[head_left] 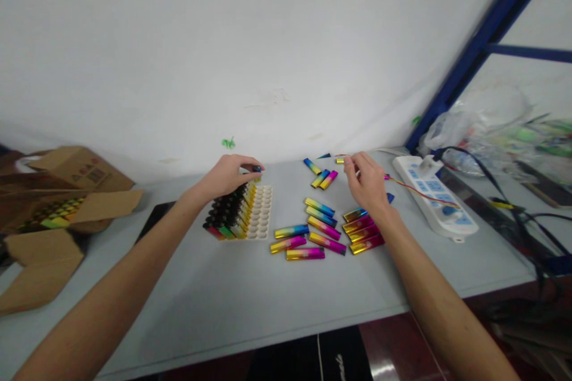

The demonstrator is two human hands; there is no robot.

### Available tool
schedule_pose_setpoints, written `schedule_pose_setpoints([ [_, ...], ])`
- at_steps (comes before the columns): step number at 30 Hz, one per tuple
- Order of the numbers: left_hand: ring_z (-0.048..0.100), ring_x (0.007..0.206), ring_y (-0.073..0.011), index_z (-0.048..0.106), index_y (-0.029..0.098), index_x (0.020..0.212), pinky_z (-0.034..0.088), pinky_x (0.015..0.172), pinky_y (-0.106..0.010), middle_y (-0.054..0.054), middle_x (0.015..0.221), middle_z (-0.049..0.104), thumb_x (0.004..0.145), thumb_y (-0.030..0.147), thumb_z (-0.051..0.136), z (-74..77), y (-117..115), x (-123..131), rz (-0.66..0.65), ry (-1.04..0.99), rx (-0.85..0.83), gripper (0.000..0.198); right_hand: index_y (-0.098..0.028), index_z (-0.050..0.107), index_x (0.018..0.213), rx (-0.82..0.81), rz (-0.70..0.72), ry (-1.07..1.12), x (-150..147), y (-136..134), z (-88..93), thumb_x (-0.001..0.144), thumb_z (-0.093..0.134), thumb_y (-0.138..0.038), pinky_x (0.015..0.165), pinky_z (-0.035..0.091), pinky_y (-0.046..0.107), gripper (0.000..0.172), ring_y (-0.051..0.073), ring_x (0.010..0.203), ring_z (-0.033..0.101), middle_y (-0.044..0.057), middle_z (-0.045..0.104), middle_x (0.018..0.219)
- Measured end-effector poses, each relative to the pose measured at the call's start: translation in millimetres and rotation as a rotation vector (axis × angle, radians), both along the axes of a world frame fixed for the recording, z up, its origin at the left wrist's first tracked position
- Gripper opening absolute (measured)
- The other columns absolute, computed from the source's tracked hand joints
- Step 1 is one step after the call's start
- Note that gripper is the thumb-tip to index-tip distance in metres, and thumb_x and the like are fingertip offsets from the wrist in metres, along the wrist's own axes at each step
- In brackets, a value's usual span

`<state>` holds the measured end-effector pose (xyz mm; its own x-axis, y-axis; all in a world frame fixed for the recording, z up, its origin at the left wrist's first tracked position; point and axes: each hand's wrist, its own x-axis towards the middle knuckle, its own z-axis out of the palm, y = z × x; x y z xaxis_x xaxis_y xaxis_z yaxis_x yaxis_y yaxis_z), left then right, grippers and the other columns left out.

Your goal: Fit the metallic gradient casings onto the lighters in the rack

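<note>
My left hand (pixel 230 175) is over the far end of a white tray (pixel 263 214) with round holes. Thumb and fingers pinch a dark-tipped tube (pixel 257 169) that looks like a vape pen. Rows of similar black-topped tubes (pixel 227 214) stand upright in the tray's left part; holes show on its right. Further right, my right hand (pixel 365 178) is closed, fingertips together at a small gold-ended piece (pixel 340 161); most of what it grips is hidden. A thin red-and-yellow cable (pixel 415 191) runs beside that hand. Several gradient-coloured tubes (pixel 328 243) lie between the hands.
At the right stands a white power strip (pixel 435 196) with plugs and black cords. An open cardboard box (pixel 89 175) holding more tubes is at the left. Behind the grey table (pixel 201 309) rises a white wall. A blue metal frame (pixel 473 53) borders the right side.
</note>
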<state>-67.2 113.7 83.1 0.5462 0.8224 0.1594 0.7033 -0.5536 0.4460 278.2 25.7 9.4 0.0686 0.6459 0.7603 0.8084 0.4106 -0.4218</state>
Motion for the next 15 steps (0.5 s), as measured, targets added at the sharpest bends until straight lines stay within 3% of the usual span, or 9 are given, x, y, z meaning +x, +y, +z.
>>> schedule_pose_setpoints([
  [6, 0.08, 0.098, -0.0273, 0.087, 0.023, 0.098, 0.06, 0.093, -0.034, -0.007, 0.103, 0.088, 0.082, 0.041, 0.072, -0.7, 19.3, -2.3, -0.07, 0.145, -0.061, 0.029, -0.027, 0.046, 0.081, -0.004, 0.002, 0.005, 2.2, 1.0, -0.7, 0.116, 0.039, -0.049, 0.07, 0.04, 0.038, 0.042, 0.021, 0.073, 0.055, 0.003, 0.058, 0.078],
  [15, 0.08, 0.092, -0.0267, 0.087, 0.023, 0.095, 0.06, 0.089, -0.033, -0.005, 0.098, 0.088, 0.08, 0.04, 0.07, 7.6, 15.4, 4.2, -0.095, 0.152, -0.104, 0.028, -0.027, 0.049, 0.082, -0.007, 0.002, 0.008, 4.3, 0.9, -1.1, 0.115, 0.039, -0.049, 0.07, 0.041, 0.038, 0.041, 0.021, 0.072, 0.055, 0.003, 0.06, 0.079],
])
